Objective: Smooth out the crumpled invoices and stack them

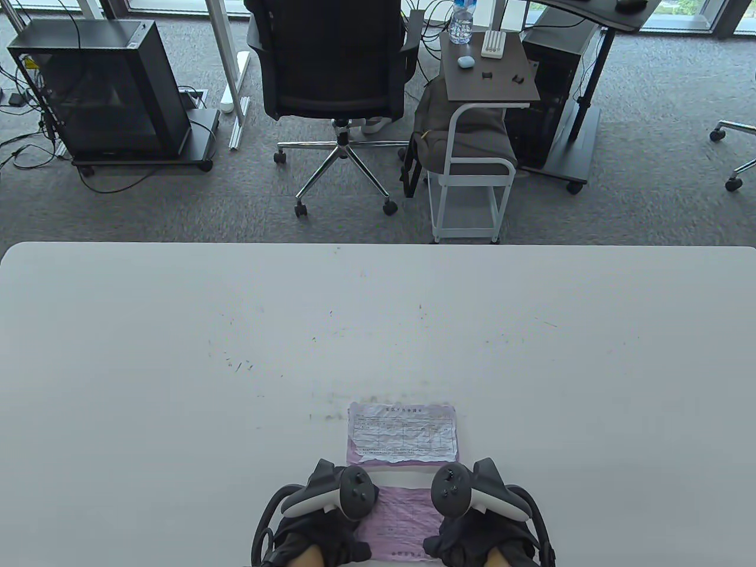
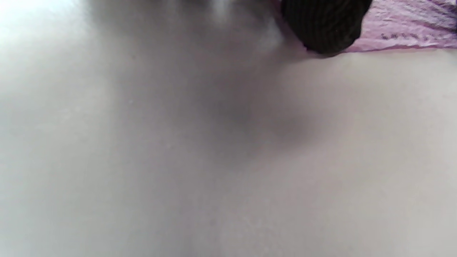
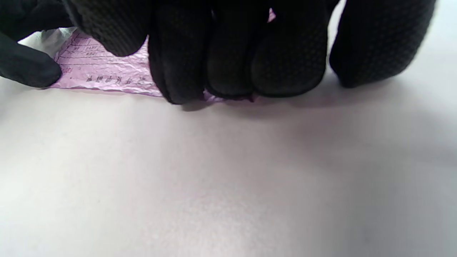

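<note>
Faintly printed pink invoice [image 1: 397,520], text unreadable.

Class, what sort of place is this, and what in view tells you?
Most likely an office or lab workspace: a black swivel chair on grey carpet, a computer tower on a wheeled stand, and a white table bearing a pink invoice.

I see both hands low at the near edge, left hand [image 1: 322,534] and right hand [image 1: 478,531] side by side; right fingertips [image 3: 228,71] bunched, pointing down.
</note>
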